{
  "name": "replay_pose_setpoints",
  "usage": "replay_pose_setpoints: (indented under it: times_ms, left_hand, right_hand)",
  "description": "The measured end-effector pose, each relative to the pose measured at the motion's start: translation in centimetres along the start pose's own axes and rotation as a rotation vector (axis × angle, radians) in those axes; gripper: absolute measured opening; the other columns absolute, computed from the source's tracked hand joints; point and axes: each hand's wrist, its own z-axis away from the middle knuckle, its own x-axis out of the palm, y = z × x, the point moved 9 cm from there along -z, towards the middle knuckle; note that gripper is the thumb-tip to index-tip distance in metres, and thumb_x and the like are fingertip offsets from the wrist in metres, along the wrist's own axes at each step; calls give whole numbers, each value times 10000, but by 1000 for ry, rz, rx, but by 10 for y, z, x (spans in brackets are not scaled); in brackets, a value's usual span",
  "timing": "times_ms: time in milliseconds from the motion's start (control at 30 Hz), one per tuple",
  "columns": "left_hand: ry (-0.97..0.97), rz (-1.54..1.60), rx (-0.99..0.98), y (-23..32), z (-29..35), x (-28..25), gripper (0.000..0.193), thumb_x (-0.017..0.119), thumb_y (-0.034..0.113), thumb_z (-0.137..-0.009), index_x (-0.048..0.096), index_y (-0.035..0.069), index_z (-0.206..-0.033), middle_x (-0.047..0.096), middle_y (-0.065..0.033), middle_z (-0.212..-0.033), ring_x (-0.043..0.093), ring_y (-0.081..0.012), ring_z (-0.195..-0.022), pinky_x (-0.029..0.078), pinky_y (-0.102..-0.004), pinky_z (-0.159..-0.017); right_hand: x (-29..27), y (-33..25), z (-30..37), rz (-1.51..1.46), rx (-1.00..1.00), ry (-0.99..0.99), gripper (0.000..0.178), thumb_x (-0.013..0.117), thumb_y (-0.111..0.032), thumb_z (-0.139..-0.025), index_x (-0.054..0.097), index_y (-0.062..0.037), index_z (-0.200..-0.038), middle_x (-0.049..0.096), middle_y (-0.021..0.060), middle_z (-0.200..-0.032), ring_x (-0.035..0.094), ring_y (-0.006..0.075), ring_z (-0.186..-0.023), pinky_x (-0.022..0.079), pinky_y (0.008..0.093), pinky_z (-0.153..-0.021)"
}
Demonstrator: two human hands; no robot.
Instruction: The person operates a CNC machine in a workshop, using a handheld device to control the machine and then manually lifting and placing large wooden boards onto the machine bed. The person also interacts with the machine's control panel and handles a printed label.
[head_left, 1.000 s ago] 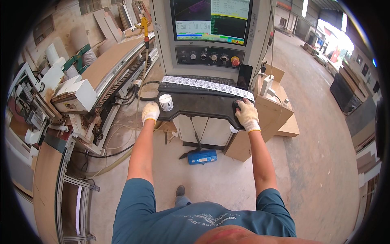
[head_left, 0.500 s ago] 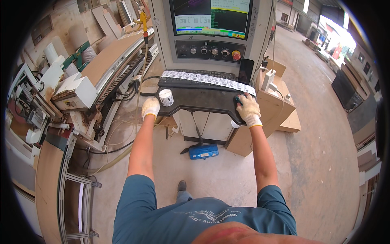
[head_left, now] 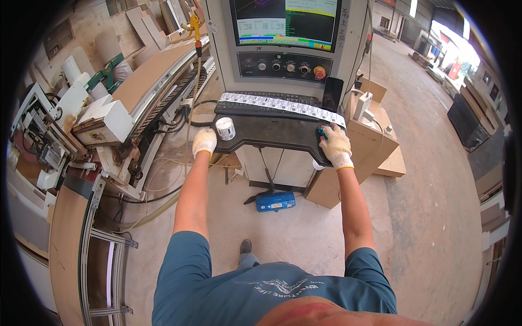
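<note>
My left hand (head_left: 205, 142), in a cream knitted glove, is closed round the left edge of a black console shelf (head_left: 266, 132). Just right of it, a roll of printed white labels (head_left: 225, 129) stands on the shelf. My right hand (head_left: 336, 145), gloved alike, lies curled over a dark computer mouse (head_left: 324, 131) at the shelf's right end; the palm hides most of the mouse. A long strip of labels (head_left: 283, 107) stretches across a black keyboard (head_left: 261, 98). Behind these, a lit screen (head_left: 285, 24) sits above a row of knobs.
A red stop button (head_left: 319, 72) and an upright phone (head_left: 332, 93) are at the console's right. A wooden box stand (head_left: 353, 163) adjoins the shelf. A blue toolbox-like case (head_left: 275, 201) lies on the floor below. Machinery with a long board (head_left: 155, 76) runs along the left, with hoses and cables.
The whole view has shifted slightly, with the console a little lower and to the right. Both hands stay at the same places on the shelf.
</note>
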Motion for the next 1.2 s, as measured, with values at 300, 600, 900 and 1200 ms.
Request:
replay_pose_setpoints:
  times_ms: [300, 600, 900, 1200]
  left_hand:
    - [8, 5, -19, 5, 12, -11, 540, 396, 399, -994, 711, 29, -1231, 656, -272, -1295, 624, -438, -1231, 492, -520, -1057]
    - [11, 13, 0, 2, 7, -6, 551, 392, 403, -994, 711, 6, -1204, 656, -293, -1273, 629, -446, -1214, 494, -527, -1049]
    - [24, 18, 25, 0, 1, -1, 543, 399, 404, -992, 720, 6, -1174, 663, -305, -1238, 643, -460, -1176, 506, -537, -1021]
    - [36, 8, 39, -1, -2, 1, 537, 406, 397, -991, 725, -4, -1152, 670, -310, -1214, 649, -462, -1160, 509, -538, -1015]
  right_hand:
    - [1, 2, 0, -2, 7, 4, 466, 686, -265, -907, 635, -237, -1370, 569, 133, -1463, 578, 351, -1292, 502, 476, -1049]
    - [0, 4, 2, -8, 15, 49, 439, 703, -270, -863, 693, -217, -1298, 585, 135, -1447, 602, 339, -1253, 512, 471, -1028]
    - [0, 3, 2, 1, 0, 44, 418, 702, -271, -860, 710, -224, -1275, 587, 126, -1447, 609, 334, -1242, 521, 463, -1018]
    - [1, 4, 2, 4, 0, 49, 415, 704, -276, -860, 712, -230, -1273, 589, 121, -1443, 613, 331, -1238, 525, 461, -1013]
